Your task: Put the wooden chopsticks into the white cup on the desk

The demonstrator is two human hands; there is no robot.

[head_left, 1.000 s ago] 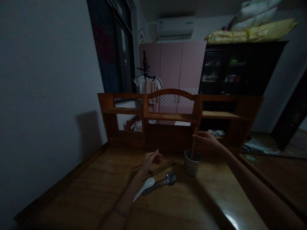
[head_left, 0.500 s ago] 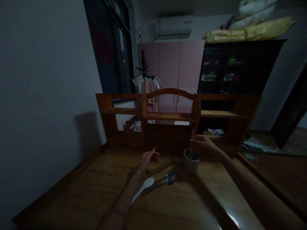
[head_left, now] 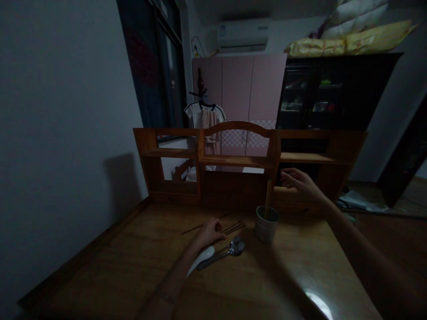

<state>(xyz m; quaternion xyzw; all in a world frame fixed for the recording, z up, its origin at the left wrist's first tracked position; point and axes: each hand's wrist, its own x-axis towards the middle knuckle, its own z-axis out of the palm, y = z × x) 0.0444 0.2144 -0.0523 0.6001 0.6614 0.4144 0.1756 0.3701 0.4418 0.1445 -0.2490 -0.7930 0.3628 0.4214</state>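
My left hand (head_left: 209, 233) is low over the tabletop, its fingers curled round several thin chopsticks (head_left: 235, 227) that lie there; their far ends stick out to the right. Another chopstick (head_left: 191, 230) rests just behind that hand. Close in front of it are a white spoon (head_left: 203, 256), partly hidden by my forearm, and metal spoons (head_left: 236, 247) lying together. A grey cup (head_left: 266, 227) stands to the right with chopsticks (head_left: 267, 202) upright in it. Beyond the cup, my right hand (head_left: 296, 180) hangs in the air, fingers apart and holding nothing.
A wooden shelf unit (head_left: 233, 161) runs along the back of the wooden table (head_left: 260, 284). A wall (head_left: 66, 133) borders the left side. Behind are a pink wardrobe (head_left: 236, 89), a clothes rack with shirts and a dark cabinet (head_left: 347, 98).
My right hand has let go of the chopsticks in the cup and moved up and right. My left hand has come down onto the chopsticks on the table.
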